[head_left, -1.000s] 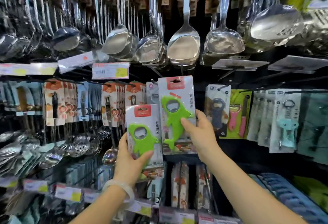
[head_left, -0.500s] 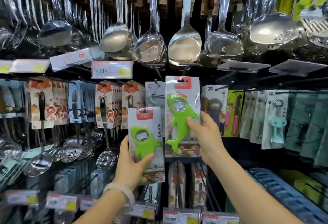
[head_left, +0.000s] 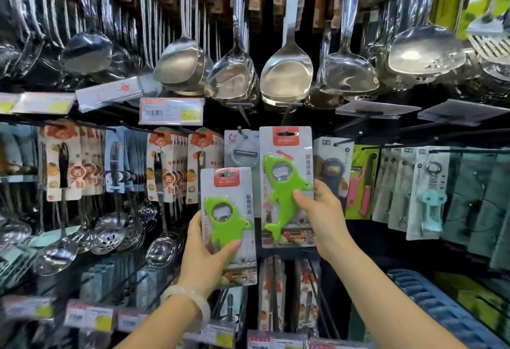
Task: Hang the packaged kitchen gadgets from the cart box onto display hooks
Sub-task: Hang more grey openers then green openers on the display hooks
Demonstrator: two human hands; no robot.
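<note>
At our wrists, nearest: two bare forearms reach up from the bottom edge, a pale bangle on the left one.
Left hand: our left hand is closed around the lower half of one green opener pack, thumb across its front, held low and clear of any hook.
Right hand: our right hand pinches the right edge of a second green opener pack, thumb on the front; the other fingers are hidden behind the card.
Where the raised pack sits: its red header and hang slot are up at the level of the hook row, just right of a grey peeler card; we cannot tell whether a hook is through the slot.
Hook above: a dark hook arm runs down toward that slot from under the steel spatulas.
Cart box: not visible to us.
Risk, slot: if we let go before the slot is fully on, the card would likely slide off and drop.
Risk, neighbours: pushing at an angle could knock the peeler card or the dark opener card beside it.
Risk, left pack: held one-handed by its base, it could tip while we watch the other.
</note>
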